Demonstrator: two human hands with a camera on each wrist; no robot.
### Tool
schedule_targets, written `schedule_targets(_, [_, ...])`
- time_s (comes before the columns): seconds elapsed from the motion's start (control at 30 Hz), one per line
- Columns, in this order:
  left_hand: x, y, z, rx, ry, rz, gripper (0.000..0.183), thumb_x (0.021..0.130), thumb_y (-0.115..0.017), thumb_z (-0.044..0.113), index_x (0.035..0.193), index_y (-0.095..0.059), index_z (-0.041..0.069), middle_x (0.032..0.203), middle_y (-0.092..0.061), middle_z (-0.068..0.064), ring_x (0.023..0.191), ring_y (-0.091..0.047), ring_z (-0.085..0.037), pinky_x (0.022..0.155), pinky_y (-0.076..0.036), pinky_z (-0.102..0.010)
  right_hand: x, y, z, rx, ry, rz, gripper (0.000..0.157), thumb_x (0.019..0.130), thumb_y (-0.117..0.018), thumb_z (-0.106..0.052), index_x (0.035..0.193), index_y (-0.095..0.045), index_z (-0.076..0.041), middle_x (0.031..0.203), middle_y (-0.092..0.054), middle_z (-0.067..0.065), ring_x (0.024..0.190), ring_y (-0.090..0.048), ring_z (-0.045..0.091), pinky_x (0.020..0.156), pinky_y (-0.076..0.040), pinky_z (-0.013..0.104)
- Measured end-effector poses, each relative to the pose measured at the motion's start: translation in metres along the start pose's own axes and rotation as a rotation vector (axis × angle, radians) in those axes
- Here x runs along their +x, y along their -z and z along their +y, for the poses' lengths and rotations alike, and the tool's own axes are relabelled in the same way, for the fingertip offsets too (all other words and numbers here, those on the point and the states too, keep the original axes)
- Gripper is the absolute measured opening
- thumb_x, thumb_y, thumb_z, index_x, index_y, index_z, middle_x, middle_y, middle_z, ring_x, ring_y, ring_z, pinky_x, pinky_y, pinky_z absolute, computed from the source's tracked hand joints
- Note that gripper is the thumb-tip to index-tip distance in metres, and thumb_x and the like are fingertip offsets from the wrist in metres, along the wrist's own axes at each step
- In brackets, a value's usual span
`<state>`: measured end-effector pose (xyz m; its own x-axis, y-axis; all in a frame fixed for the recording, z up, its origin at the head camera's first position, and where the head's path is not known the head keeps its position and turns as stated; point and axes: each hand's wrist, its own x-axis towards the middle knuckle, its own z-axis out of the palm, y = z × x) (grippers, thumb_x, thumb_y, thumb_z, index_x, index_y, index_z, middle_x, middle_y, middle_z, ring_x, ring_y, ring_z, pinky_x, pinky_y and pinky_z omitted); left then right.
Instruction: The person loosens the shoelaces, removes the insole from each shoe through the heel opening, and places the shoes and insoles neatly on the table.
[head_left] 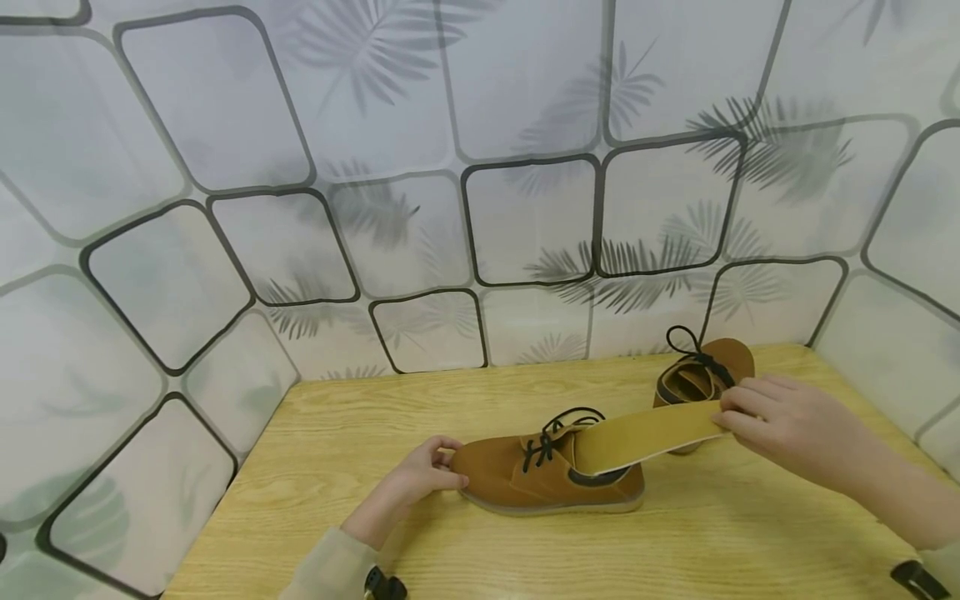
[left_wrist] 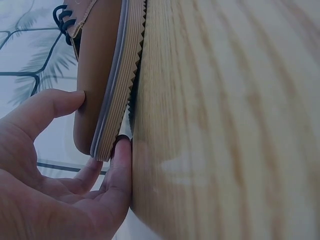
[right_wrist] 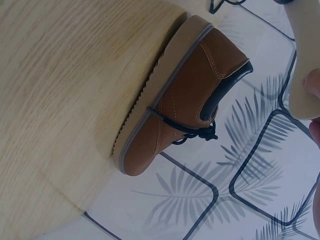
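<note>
The yellow insole (head_left: 647, 437) slanted from the right hand (head_left: 786, 427), thumb and fingers pinching its outer end, leftward down into the lace-up shoe (head_left: 491, 473) on the worktop (head_left: 337, 433), roughly along its length; the left hand (head_left: 418, 473) gripped its toe (head_left: 474, 463) between thumb and fingers.

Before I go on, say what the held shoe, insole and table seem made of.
Held shoe: probably leather or imitation, low sheen, judging by its smooth brown surface. Insole: matte, perhaps leather-like over foam or fabric; yellow-tan top, pale edge. Table: glossy wood or laminate, given grain and reflections.
</note>
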<state>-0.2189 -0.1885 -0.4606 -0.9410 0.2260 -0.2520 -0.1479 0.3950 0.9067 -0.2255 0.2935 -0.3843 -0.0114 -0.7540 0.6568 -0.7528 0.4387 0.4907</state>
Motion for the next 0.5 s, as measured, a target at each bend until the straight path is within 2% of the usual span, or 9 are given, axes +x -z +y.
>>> schedule_targets(0.3, [0.000, 0.000, 0.001, -0.001, 0.004, 0.003, 0.059, 0.089, -0.080, 0.005, 0.142, -0.053, 0.001, 0.131, -0.064, -0.020, 0.108, -0.063, -0.024, 0.095, -0.050, -0.039, -0.008, 0.006, 0.004, -0.020, -0.017, -0.017, 0.054, 0.119, -0.033, -0.026, 0.084, -0.070, -0.009, 0.085, -0.066, 0.001, 0.070, -0.060, 0.020, 0.063, -0.053, 0.035])
schedule_targets(0.5, [-0.001, 0.000, 0.001, -0.016, -0.004, -0.012, 0.059, 0.090, -0.079, 0.004, 0.142, -0.052, 0.000, 0.130, -0.063, -0.021, 0.107, -0.064, -0.025, 0.093, -0.050, -0.037, -0.018, 0.010, 0.005, -0.043, -0.065, -0.091, 0.054, 0.118, -0.031, -0.027, 0.088, -0.073, -0.011, 0.086, -0.068, 0.000, 0.071, -0.063, 0.020, 0.065, -0.054, 0.038])
